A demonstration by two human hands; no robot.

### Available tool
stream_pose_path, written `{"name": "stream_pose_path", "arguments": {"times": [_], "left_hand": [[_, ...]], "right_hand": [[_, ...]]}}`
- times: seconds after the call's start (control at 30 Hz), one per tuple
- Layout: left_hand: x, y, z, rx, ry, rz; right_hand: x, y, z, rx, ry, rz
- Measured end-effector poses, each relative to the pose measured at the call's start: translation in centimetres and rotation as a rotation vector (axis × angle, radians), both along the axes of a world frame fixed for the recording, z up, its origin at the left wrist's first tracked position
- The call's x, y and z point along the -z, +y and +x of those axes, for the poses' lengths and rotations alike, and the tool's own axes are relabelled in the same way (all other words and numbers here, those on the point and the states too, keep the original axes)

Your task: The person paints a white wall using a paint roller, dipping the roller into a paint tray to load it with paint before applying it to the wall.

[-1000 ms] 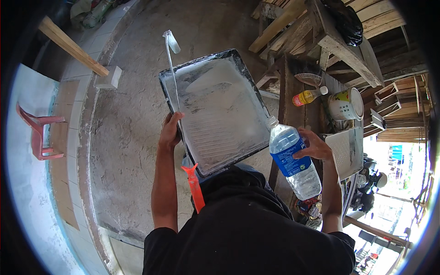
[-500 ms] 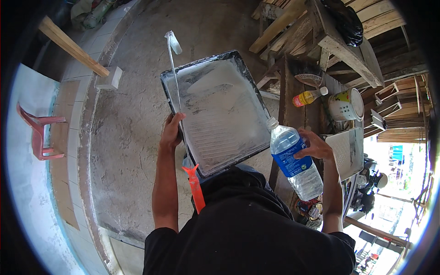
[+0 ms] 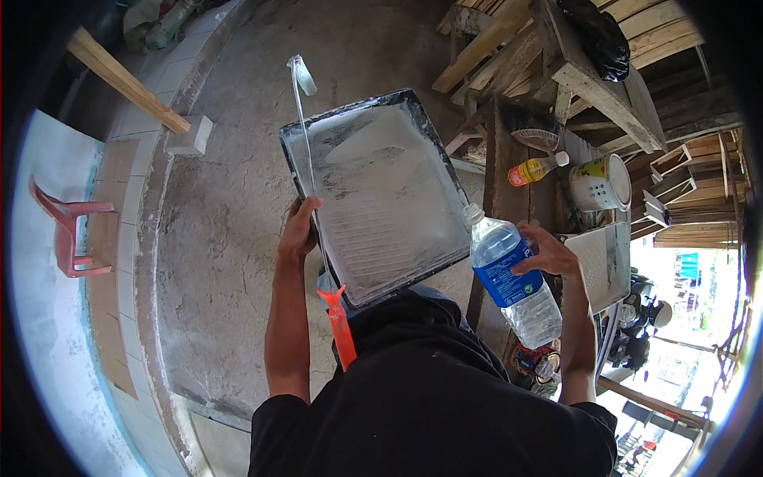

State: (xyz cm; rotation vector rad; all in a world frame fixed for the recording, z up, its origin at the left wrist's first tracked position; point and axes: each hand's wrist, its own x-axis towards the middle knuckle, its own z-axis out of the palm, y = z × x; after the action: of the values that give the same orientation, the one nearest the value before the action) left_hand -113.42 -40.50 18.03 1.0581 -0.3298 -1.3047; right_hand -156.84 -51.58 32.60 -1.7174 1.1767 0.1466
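Tray (image 3: pixel 389 199) at twelve o'clock, our left hand (image 3: pixel 299 227) closed on it and the roller (image 3: pixel 341 334); our right hand (image 3: pixel 550 254) wraps the bottle (image 3: pixel 499 278) near four. We're likely steadying; next needs level holding.

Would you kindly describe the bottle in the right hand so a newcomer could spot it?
Start at the large paint tray mid-picture. By its right edge, the right hand holds the clear plastic bottle. Its blue label sets it apart from the smaller, yellow bottle near the white bucket.

Grey concrete floor (image 3: pixel 230 238), red plastic chair (image 3: pixel 67 226), pale wall (image 3: pixel 48 318), daylight at right
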Motion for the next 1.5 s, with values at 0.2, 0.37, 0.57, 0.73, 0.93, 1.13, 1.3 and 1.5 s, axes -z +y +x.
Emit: {"name": "stream_pose_path", "arguments": {"times": [0.2,0.37,0.57,0.73,0.93,1.13,1.3,1.5], "left_hand": [[0.4,-0.2,0.0,0.011,0.001,-0.006],[0.5,-0.3,-0.1,0.02,0.005,-0.001],[0.3,-0.3,-0.2,0.017,-0.021,0.029],[0.1,-0.4,-0.2,0.018,-0.004,0.024],[-0.1,-0.5,-0.4,0.003,-0.002,0.009],[0.1,-0.6,-0.6,0.012,0.003,0.002],[0.5,-0.7,-0.5,0.012,0.004,0.008],[0.9,-0.8,-0.3,0.03,0.025,0.011]], "right_hand": [[0.0,-0.1,0.0,0.025,-0.029,0.059],[0.0,-0.2,-0.2,0.024,-0.043,0.058],[0.9,-0.5,-1.0,0.011,-0.051,0.036],[1.3,-0.6,-1.5,0.005,-0.005,-0.015],[0.8,-0.7,-1.2,0.022,-0.011,0.058],[0.6,-1.0,-1.1,0.013,-0.012,0.049],[0.6,-1.2,-1.3,0.016,-0.066,0.095],[0.4,-1.3,-1.3,0.003,-0.095,0.114]]}}
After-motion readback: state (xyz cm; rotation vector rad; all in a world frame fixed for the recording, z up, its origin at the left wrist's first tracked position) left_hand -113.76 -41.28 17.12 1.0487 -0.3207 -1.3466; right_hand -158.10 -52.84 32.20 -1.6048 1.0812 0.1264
